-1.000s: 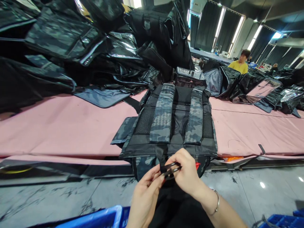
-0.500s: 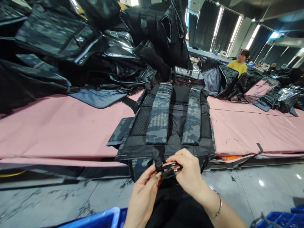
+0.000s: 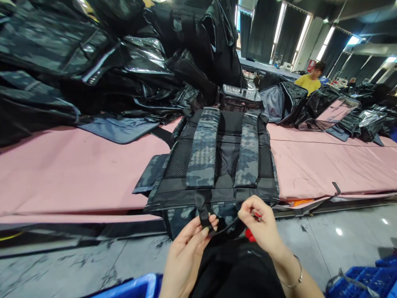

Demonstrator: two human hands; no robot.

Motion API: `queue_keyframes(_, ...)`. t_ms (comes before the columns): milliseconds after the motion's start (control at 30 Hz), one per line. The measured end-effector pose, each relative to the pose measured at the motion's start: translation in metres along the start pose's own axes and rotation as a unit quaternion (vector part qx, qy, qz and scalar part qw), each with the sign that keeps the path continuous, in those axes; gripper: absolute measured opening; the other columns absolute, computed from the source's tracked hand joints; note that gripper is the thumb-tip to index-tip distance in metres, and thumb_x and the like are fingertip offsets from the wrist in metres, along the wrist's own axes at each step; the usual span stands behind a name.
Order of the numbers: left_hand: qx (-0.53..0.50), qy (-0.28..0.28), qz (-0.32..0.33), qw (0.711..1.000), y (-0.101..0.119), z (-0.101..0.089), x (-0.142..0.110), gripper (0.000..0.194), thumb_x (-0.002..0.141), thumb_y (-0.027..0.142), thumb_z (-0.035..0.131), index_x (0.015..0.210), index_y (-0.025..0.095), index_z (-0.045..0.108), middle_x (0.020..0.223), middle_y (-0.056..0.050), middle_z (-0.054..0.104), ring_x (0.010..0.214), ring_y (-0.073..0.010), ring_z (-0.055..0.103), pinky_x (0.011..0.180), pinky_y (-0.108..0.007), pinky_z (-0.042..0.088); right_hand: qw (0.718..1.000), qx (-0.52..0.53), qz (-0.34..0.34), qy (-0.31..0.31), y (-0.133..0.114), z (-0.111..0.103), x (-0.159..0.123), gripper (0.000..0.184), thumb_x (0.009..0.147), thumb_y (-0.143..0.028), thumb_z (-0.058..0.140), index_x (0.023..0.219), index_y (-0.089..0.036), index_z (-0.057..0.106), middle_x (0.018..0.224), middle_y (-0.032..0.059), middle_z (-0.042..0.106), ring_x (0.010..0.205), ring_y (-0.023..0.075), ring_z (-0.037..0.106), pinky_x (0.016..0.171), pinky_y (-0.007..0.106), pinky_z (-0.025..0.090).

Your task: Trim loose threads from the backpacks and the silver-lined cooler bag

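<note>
A camouflage backpack lies with its padded shoulder straps up and its near end at the table edge. My left hand pinches a black webbing strap hanging from that end. My right hand is closed, thumb against forefinger, on a thin black strip that runs across from the left hand. A red object shows below and between the right fingers, apparently tucked in the palm. Most of it is hidden, so its kind is unclear.
Pink cloth covers the long table. Black bags are piled at the back left, more bags at the back right. Blue crates stand on the floor at both sides. A person in yellow is farther off.
My right hand has moved away from the left, to the right, and the black strip now spans between them. The red object has come into sight. The view has shifted slightly.
</note>
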State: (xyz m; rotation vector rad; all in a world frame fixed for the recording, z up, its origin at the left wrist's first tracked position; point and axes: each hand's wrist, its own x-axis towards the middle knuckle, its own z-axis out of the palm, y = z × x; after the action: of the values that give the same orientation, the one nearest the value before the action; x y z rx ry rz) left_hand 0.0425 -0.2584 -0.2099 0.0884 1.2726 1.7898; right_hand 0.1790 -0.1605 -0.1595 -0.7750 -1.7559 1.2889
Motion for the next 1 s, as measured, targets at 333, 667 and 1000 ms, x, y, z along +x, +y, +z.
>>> queue_keyframes(333, 0.502, -0.079, 0.587, 0.630, 0.000, 0.019, -0.003, 0.030, 0.085, 0.027, 0.060, 0.114, 0.017, 0.058, 0.104, -0.009, 0.068, 0.097, -0.0218, 0.062, 0.090, -0.035, 0.048, 0.980, 0.058, 0.104, 0.158, 0.051, -0.034, -0.046, 0.031, 0.084, -0.045, 0.060, 0.102, -0.019, 0.057, 0.081, 0.0010, 0.054, 0.075, 0.0149, 0.052, 0.071, 0.026, 0.044)
queue_keyframes(667, 0.401, -0.104, 0.218, 0.884, 0.003, 0.029, 0.009, 0.041, 0.073, 0.057, 0.062, 0.086, 0.020, 0.070, 0.081, -0.004, 0.073, 0.074, -0.0215, 0.068, 0.072, -0.031, 0.056, 0.988, 0.035, 0.105, 0.106, 0.057, -0.013, -0.064, 0.018, 0.076, -0.026, 0.066, 0.092, -0.020, 0.059, 0.067, -0.0036, 0.056, 0.059, 0.0114, 0.046, 0.057, 0.023, 0.037)
queue_keyframes(1000, 0.396, -0.096, 0.206, 0.890, 0.000, 0.025, 0.006, 0.044, 0.066, 0.057, 0.065, 0.087, 0.020, 0.072, 0.089, -0.006, 0.072, 0.080, -0.0228, 0.065, 0.079, -0.035, 0.052, 0.994, 0.011, 0.090, 0.068, 0.039, -0.008, -0.048, 0.013, 0.073, -0.021, 0.067, 0.084, -0.019, 0.061, 0.058, -0.0074, 0.046, 0.051, 0.0084, 0.036, 0.050, 0.022, 0.029)
